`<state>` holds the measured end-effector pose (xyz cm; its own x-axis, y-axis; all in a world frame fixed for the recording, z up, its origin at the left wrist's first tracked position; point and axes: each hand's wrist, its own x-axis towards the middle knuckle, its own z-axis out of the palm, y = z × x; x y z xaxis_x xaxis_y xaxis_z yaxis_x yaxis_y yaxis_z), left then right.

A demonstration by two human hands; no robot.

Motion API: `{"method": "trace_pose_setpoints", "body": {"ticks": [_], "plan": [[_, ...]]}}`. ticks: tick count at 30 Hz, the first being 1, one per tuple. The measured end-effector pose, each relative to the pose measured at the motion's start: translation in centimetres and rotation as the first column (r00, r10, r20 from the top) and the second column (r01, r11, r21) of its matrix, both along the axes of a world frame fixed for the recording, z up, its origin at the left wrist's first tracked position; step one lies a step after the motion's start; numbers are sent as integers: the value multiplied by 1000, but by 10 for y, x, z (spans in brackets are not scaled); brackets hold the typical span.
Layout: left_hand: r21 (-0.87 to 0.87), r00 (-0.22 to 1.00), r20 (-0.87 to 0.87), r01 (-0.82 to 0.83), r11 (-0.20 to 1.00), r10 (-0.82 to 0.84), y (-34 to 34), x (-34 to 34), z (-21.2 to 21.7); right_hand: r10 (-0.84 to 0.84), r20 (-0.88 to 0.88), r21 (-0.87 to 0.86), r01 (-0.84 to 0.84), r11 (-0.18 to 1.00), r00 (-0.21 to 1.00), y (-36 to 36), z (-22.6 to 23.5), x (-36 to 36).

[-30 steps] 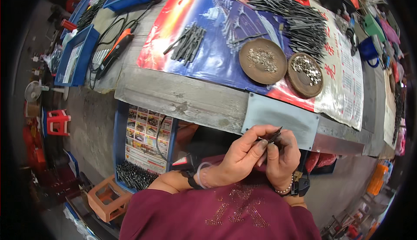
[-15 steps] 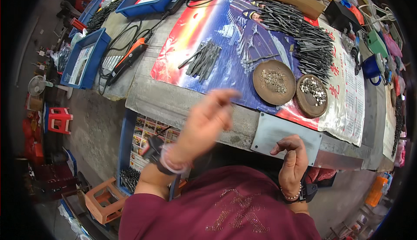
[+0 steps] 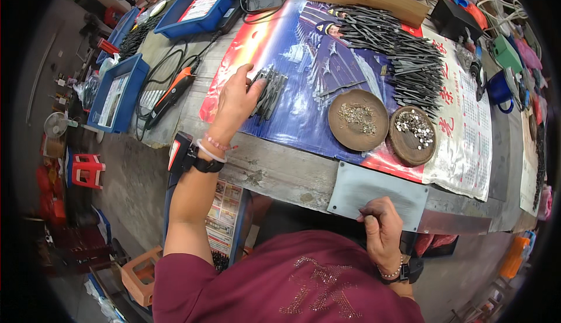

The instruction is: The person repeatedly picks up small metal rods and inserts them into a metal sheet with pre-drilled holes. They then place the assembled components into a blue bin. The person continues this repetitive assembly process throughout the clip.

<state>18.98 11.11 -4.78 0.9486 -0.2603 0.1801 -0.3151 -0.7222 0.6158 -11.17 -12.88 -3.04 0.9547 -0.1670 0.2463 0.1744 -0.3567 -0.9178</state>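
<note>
Left hand spread open on the metal bits — might scatter them; right hand pinches something small — droppable.

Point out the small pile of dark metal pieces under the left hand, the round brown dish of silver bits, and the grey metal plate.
small pile of dark metal pieces [image 3: 270, 92]: head view, middle of pile.
round brown dish of silver bits [image 3: 398, 148]: head view, lower rim.
grey metal plate [image 3: 374, 187]: head view, bare centre.

- Left hand rested on small pile of metal pieces, on poster.
- Two round dishes sat right of pile.
- Right hand lay at metal plate, near bench edge.
</note>
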Motion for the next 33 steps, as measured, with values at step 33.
{"method": "trace_pose_setpoints", "body": {"ticks": [33], "plan": [[270,994,-101,71,960,-45,-30,12,11,-26,68,-127,34,991,997,7,-7,-1]]}}
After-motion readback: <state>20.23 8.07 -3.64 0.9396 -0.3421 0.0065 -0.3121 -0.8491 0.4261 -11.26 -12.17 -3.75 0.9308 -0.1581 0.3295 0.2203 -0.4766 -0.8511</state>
